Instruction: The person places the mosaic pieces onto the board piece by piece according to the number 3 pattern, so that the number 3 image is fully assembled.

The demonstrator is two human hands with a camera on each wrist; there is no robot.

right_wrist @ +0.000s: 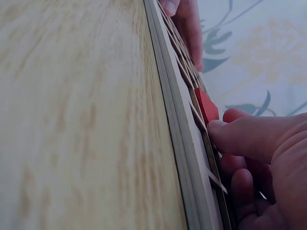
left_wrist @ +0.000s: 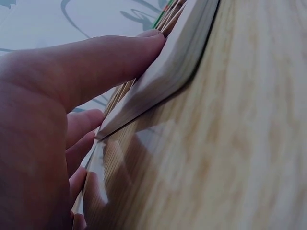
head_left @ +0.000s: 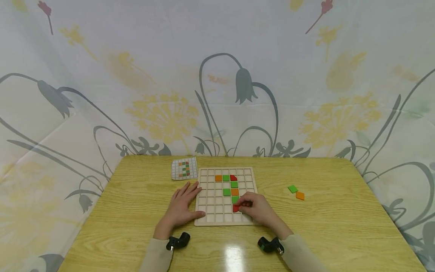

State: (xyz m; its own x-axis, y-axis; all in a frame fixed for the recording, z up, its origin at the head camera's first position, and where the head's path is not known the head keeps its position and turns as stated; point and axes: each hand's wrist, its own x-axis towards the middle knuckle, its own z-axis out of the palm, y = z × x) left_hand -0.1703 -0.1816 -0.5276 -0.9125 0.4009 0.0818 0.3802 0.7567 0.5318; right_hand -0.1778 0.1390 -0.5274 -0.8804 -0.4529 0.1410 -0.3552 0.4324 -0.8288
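A wooden grid board [head_left: 210, 218] lies on the table, with orange, green and red tiles in some of its squares. My left hand [head_left: 183, 204] rests along its left side with fingers spread, the thumb [left_wrist: 120, 57] over the frame's edge. Between thumb and fingertips, my right hand [head_left: 256, 207] pinches a red tile [head_left: 235, 208] with a rounded side, below a green tile [head_left: 235, 199] in the same column. In the right wrist view this red tile [right_wrist: 206, 106] stands tilted at the grid. Another red rounded tile [head_left: 233, 177] sits in the top row.
A card [head_left: 184, 169] printed with a coloured grid pattern lies at the board's upper left. To the right of the board, a loose green tile [head_left: 292, 189] and an orange tile [head_left: 300, 195] lie on the table [head_left: 340, 226]. A flowered curtain [head_left: 217, 75] hangs behind.
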